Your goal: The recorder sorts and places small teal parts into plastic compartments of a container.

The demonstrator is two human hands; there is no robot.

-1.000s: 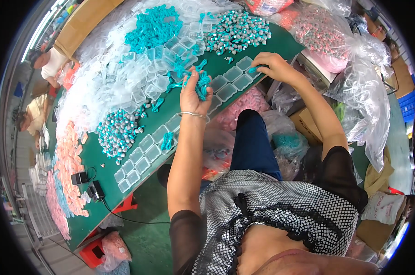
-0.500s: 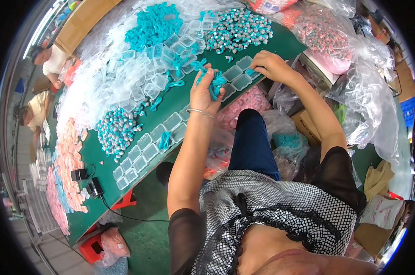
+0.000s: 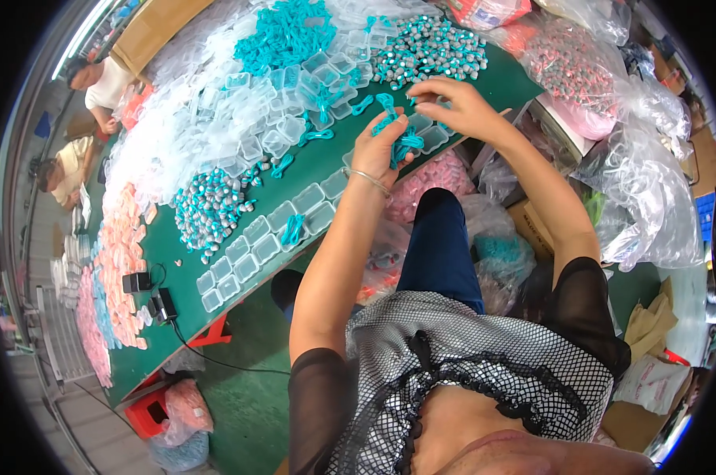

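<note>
A bunch of teal cord bundles (image 3: 408,141) is gripped in my left hand (image 3: 380,149), some sticking out above and below the fingers. My right hand (image 3: 461,111) hovers just right of it, fingers curved and apart, with nothing visible in them. Below that hand runs a row of small clear plastic boxes (image 3: 434,140); a bit of teal shows in one, partly hidden by my fingers. More clear boxes (image 3: 281,215) line the table's near edge to the left. One teal cord bundle (image 3: 293,229) lies across them.
On the green table (image 3: 164,237) are a heap of clear boxes (image 3: 215,119), a teal cord pile (image 3: 290,36) and grey-teal bead-like pieces (image 3: 429,47). Black adapters (image 3: 164,305) trail a cable. Plastic bags (image 3: 571,67) crowd the right. Two people (image 3: 96,83) sit at far left.
My right hand has moved left, away from the boxes and toward the left hand, its fingers parting. My left hand keeps the cord bundles, shifted slightly right in view. The whole view has shifted a little.
</note>
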